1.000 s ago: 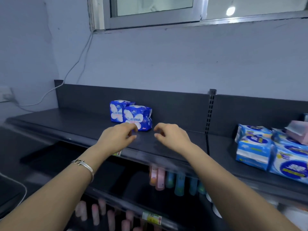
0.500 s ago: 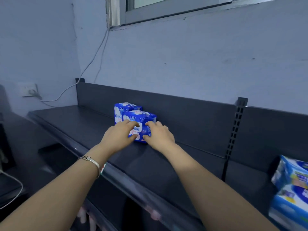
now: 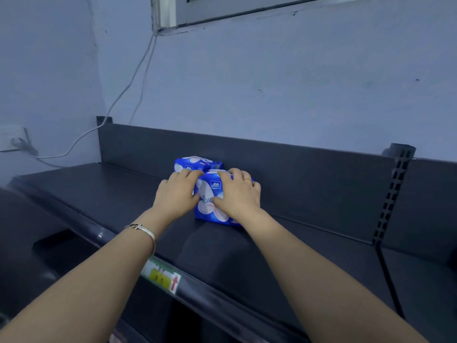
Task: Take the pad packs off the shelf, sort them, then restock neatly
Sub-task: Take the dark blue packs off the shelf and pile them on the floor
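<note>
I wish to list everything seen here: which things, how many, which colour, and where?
shelf: 1, dark grey, across view
front pad pack: 1, blue and white, on shelf
rear pad pack: 1, blue and white, behind it
back panel: 1, dark grey, behind packs
slotted upright: 1, dark, right
price label: 1, yellow, shelf front edge
cables: 2, pale, left wall
wall socket: 1, white, far left
window frame: 1, grey, top
bracelet: 1, silver, left wrist
ring: 1, golden, right finger
left grip: 1, bare hand, holds front pad pack's left side
right grip: 1, bare hand, holds its top
</note>
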`<control>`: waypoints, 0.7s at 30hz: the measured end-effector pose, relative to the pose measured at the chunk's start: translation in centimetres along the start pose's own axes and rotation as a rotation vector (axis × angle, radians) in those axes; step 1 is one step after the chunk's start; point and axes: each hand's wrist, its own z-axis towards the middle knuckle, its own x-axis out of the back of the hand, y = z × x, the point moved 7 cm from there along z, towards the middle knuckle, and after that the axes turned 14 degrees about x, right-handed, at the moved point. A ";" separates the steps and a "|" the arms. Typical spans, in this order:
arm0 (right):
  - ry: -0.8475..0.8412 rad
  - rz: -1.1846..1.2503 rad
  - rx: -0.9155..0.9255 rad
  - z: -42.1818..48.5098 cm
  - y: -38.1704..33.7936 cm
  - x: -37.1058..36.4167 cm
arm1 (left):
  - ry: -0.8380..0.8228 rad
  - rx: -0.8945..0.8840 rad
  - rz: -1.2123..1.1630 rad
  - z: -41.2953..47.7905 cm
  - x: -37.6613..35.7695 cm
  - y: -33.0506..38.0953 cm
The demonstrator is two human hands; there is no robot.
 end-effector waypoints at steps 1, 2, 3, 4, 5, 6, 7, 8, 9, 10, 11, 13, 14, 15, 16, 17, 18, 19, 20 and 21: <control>-0.009 -0.035 -0.029 0.7 0.0 -0.3 | -0.013 -0.020 0.006 1.1 -0.6 -0.4; -0.021 -0.065 -0.066 1.3 0.2 -0.6 | -0.025 -0.048 0.016 2.2 -1.2 -0.8; -0.040 -0.085 -0.107 1.9 0.4 -0.9 | -0.034 -0.077 0.028 3.2 -1.9 -1.2; -0.064 -0.092 -0.145 2.5 0.6 -1.1 | -0.038 -0.101 0.039 4.3 -2.5 -1.5; -0.094 -0.090 -0.178 2.9 0.9 -1.5 | -0.038 -0.116 0.049 5.3 -3.0 -1.8; -0.128 -0.083 -0.204 3.3 1.1 -1.9 | -0.037 -0.125 0.054 6.2 -3.6 -2.1; -0.159 -0.079 -0.222 3.5 1.1 -2.4 | -0.040 -0.128 0.053 7.1 -4.1 -2.3; -0.177 -0.085 -0.235 3.7 1.1 -2.8 | -0.047 -0.130 0.046 7.9 -4.6 -2.4; -0.179 -0.103 -0.246 3.8 1.0 -3.1 | -0.055 -0.133 0.037 8.6 -5.1 -2.4; -0.173 -0.131 -0.256 3.9 1.0 -3.3 | -0.061 -0.142 0.031 9.2 -5.6 -2.1; -0.170 -0.164 -0.269 4.1 1.0 -3.3 | -0.066 -0.158 0.031 9.8 -6.0 -1.7; -0.182 -0.223 -0.302 4.3 1.0 -3.1 | -0.071 -0.186 0.059 10.6 -6.8 -0.9; -0.189 -0.245 -0.315 4.4 1.1 -3.0 | -0.073 -0.182 0.074 10.9 -7.1 -0.6; -0.191 -0.258 -0.325 4.4 1.1 -3.0 | -0.069 -0.163 0.087 11.3 -7.3 -0.6; -0.185 -0.260 -0.334 4.4 1.0 -3.0 | -0.058 -0.135 0.102 11.6 -7.4 -0.7; -0.173 -0.254 -0.341 4.3 1.0 -3.0 | -0.040 -0.110 0.127 11.9 -7.4 -0.9; -0.157 -0.244 -0.347 4.1 1.0 -3.1 | -0.019 -0.093 0.161 11.9 -7.2 -0.9; -0.137 -0.230 -0.352 3.9 1.0 -3.2 | 0.009 -0.089 0.198 11.8 -7.1 -0.9; -0.117 -0.211 -0.361 3.7 1.2 -3.1 | 0.044 -0.098 0.222 11.5 -6.8 -0.7; -0.104 -0.185 -0.373 3.4 1.3 -3.2 | 0.071 -0.110 0.235 11.2 -6.7 -0.6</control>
